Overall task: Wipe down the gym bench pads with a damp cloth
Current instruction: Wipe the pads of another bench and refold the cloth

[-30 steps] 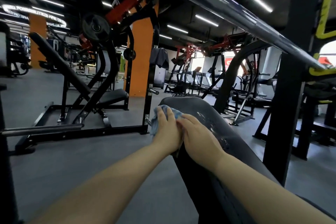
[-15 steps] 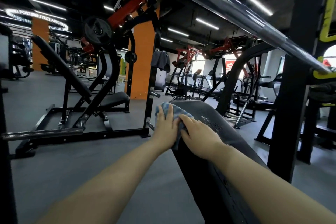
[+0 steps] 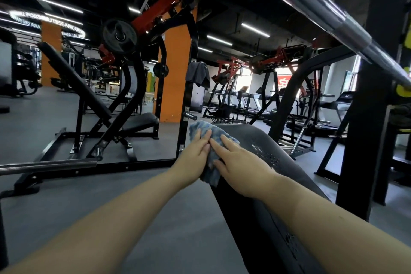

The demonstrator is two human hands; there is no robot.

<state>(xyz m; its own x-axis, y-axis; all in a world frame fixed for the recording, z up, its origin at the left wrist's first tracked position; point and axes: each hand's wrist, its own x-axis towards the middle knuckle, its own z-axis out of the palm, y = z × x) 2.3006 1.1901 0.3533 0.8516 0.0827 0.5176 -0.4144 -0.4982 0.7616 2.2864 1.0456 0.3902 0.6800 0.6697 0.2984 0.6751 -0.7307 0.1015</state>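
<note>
Head view, looking forward and down along two bare forearms. Left hand (image 3: 195, 158) flat on a blue cloth (image 3: 208, 131), fingers straight and together, pressing down. Right hand (image 3: 242, 167) beside it, touching at the fingertips, fingers likewise straight and laid on the same cloth. Neither hand curled round anything; both simply pressing.

Cloth bunched and draped over the left edge of a dark bench pad (image 3: 262, 140), its far part spread ahead of the fingertips near the pad's far end, its lower part hanging down the pad's side between and under the two palms. Pad itself running from under the right forearm away past the hands, sloping upward toward its rounded far end. Scatter of water droplets (image 3: 265, 153) glinting on the pad just right of the right hand.

Above and to the right of the hands, crossing overhead on a slant, a steel barbell (image 3: 333, 11) resting on a black upright (image 3: 364, 118). Left of the left hand and well apart, a black plate-loaded machine (image 3: 124, 87) with a round weight plate (image 3: 119, 35) and an inclined backrest. Beyond the fingertips, an orange pillar (image 3: 175, 69), a grey garment (image 3: 198, 73) hung on a frame, treadmills farther off. Grey floor (image 3: 66, 196) under both forearms.
</note>
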